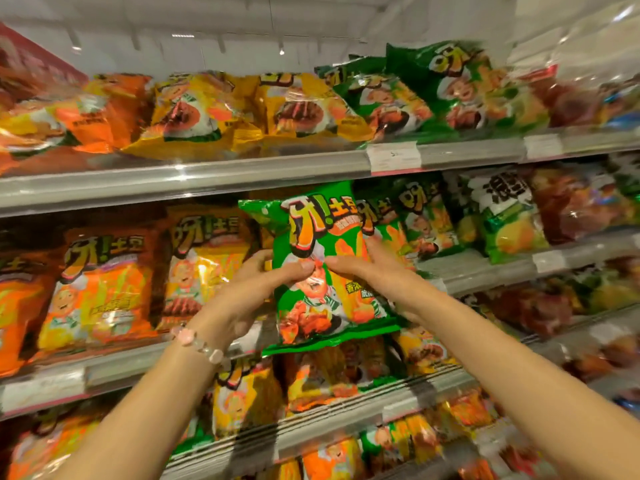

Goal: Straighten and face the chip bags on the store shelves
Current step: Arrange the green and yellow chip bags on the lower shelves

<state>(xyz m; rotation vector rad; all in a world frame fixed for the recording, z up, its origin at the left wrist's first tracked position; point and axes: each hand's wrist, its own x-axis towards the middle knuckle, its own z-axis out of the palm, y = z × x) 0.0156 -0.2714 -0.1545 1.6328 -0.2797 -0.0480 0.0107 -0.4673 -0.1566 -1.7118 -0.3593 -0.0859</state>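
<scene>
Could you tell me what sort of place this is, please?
Most likely a shop's snack aisle: tiered grey metal shelves, white price labels on their edges, and rows of chip packets like the held green foil bag.

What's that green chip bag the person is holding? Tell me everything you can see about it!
The green chip bag is shiny, crinkly plastic with big orange letters on top, a cartoon face in the middle and a picture of food below. It looks puffed and sealed. It is upright, front facing the camera, tilted slightly, held up in front of the middle shelf. The left hand and right hand grip its sides, thumbs pressing the front.
</scene>
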